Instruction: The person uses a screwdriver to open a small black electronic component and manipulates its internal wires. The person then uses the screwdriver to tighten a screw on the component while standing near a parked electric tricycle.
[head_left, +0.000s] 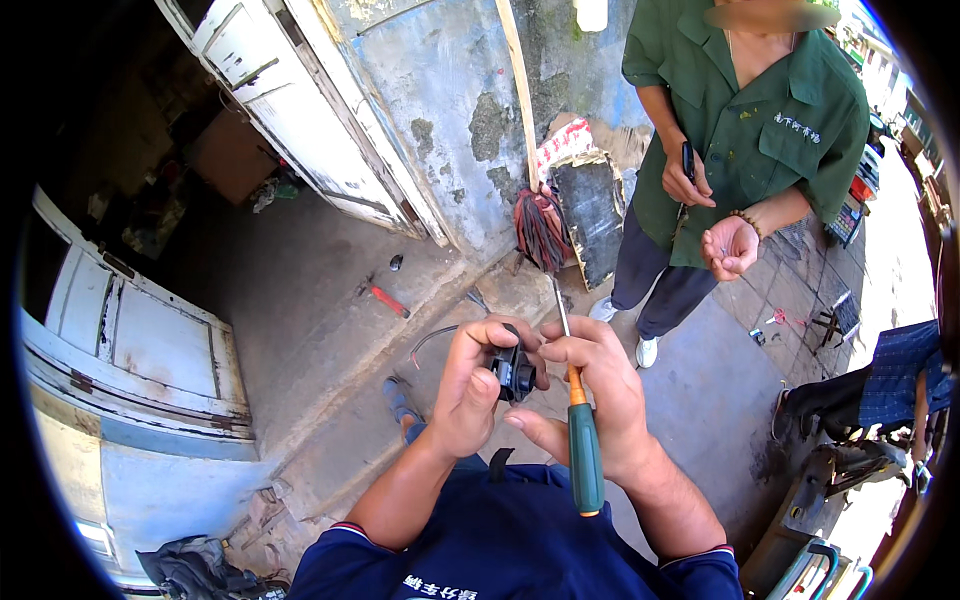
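Observation:
In front of my chest, my left hand [470, 385] is closed around a small black device [514, 376] with a round, lens-like part. A thin dark cable [430, 338] shows to the left of that hand; whether it joins the device I cannot tell. My right hand [605, 390] grips a screwdriver [584, 450] with a green and orange handle, its metal shaft pointing up and away from me. The fingertips of both hands come close together beside the device. The screwdriver's tip appears apart from the device, beyond my fingers.
Ahead on the right stands a person in a green shirt [745, 130], one hand around a black pen-like thing [688, 160], the other palm up. A mop [542, 228] leans on the wall. A red-handled tool [388, 301] lies on the step before white doors [290, 100]. Another person [900, 375] is far right.

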